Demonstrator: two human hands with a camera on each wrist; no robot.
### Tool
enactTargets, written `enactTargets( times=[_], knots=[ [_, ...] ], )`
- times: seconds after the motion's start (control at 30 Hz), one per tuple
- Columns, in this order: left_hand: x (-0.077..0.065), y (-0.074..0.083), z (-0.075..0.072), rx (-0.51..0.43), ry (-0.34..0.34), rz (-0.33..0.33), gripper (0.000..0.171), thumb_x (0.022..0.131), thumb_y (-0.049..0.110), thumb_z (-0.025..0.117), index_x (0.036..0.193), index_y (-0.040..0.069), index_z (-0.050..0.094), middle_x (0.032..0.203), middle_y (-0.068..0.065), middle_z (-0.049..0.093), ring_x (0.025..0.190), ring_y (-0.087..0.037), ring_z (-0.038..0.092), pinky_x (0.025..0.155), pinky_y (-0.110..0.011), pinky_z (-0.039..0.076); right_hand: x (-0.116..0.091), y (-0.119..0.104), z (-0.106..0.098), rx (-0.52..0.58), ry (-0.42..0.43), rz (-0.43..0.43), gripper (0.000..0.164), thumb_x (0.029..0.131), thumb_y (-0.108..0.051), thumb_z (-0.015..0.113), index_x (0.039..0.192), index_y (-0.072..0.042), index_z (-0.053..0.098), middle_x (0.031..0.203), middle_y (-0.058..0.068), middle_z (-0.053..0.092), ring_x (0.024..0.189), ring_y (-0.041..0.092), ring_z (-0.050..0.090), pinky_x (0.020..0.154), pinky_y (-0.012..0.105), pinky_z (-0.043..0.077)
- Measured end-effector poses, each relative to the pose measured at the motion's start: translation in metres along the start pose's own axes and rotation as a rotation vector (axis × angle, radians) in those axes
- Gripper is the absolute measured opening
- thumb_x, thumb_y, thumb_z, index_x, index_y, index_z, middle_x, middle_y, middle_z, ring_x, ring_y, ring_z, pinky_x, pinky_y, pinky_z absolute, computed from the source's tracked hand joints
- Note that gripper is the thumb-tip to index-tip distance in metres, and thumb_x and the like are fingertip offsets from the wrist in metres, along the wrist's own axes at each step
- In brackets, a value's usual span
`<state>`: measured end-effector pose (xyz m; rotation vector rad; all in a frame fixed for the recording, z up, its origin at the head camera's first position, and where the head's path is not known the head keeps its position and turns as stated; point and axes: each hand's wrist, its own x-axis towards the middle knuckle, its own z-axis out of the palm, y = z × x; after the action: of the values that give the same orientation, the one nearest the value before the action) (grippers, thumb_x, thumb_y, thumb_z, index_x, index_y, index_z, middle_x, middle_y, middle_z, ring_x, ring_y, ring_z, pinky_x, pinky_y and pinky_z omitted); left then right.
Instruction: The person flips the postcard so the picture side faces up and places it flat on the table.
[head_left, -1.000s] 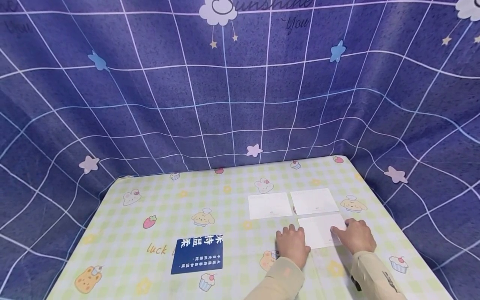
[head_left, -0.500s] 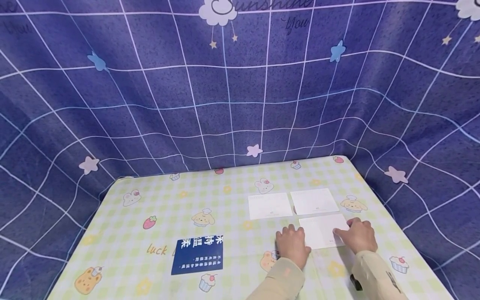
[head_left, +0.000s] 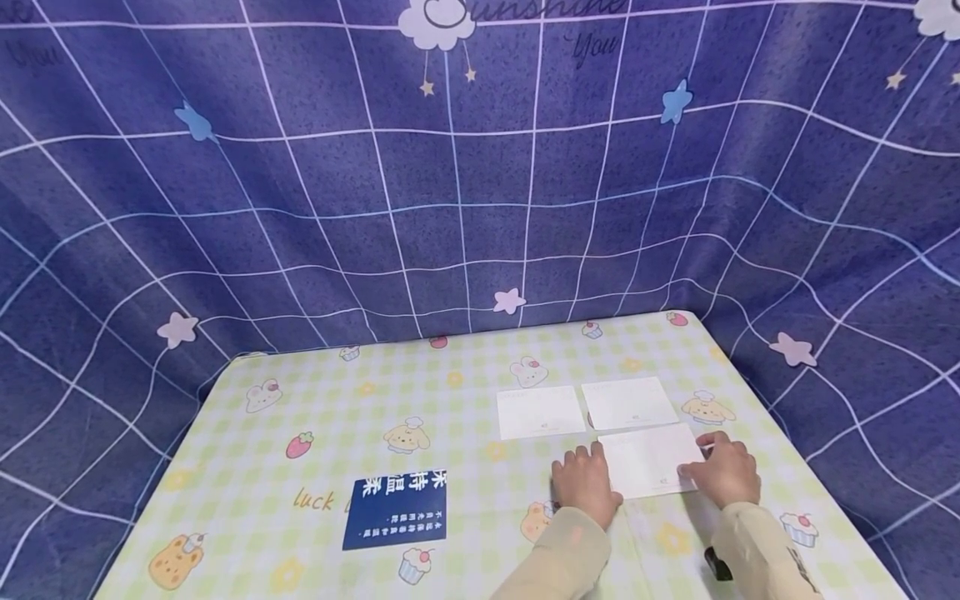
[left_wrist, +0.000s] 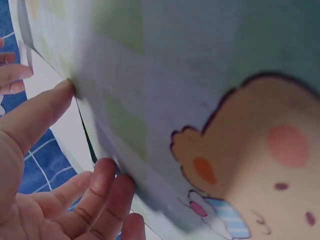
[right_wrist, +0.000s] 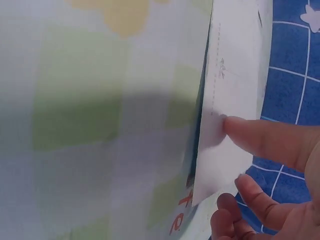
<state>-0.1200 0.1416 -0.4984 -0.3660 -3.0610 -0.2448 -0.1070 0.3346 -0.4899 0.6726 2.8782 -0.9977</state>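
A white card (head_left: pixel 647 460) lies nearest the person, at the table's right side, below two other white cards. My left hand (head_left: pixel 585 485) rests on the tablecloth with its fingers against the card's left side; in the left wrist view its thumb (left_wrist: pixel 55 100) meets the card's edge. My right hand (head_left: pixel 726 472) is at the opposite end. Its thumb (right_wrist: pixel 245 132) touches the card's printed face, while the other fingers lie around the right edge. A thin dark gap shows under the near edge in the right wrist view.
Two more white cards, one left (head_left: pixel 540 412) and one right (head_left: pixel 628 403), lie side by side behind. A dark blue card (head_left: pixel 396 510) with white characters lies to the left. The checked tablecloth (head_left: pixel 247 475) bears cartoon prints; a blue grid curtain (head_left: pixel 480 167) hangs behind.
My right hand has slid slightly to the right, its thumb nearer the card's right edge. The near white card has shifted a little up and right. My left hand has barely moved.
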Motion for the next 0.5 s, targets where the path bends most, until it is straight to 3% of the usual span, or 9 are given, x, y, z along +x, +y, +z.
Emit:
enactTargets(
  times=[0.3, 0.5],
  knots=[
    [0.0038, 0.0022, -0.0037, 0.015, -0.055, -0.035, 0.069, 0.062, 0.047, 0.094, 0.119, 0.017, 0.067, 0.093, -0.001, 0.066, 0.089, -0.017, 0.064, 0.078, -0.034, 0.05, -0.0005, 0.0014, 0.0001, 0.09, 0.032, -0.002, 0.056, 0.077, -0.004, 0.075, 0.123, 0.014, 0.047, 0.111, 0.035, 0.053, 0.101, 0.049, 0.05, 0.088, 0.06, 0.039],
    [0.0037, 0.0032, -0.0046, -0.055, -0.057, -0.042, 0.071, 0.063, 0.041, 0.095, 0.122, 0.015, 0.066, 0.095, -0.001, 0.065, 0.091, -0.016, 0.062, 0.08, -0.034, 0.05, -0.0002, 0.001, -0.0012, 0.113, 0.025, 0.0, 0.057, 0.077, -0.003, 0.074, 0.122, 0.015, 0.045, 0.113, 0.037, 0.052, 0.103, 0.051, 0.05, 0.092, 0.061, 0.038]
  ],
)
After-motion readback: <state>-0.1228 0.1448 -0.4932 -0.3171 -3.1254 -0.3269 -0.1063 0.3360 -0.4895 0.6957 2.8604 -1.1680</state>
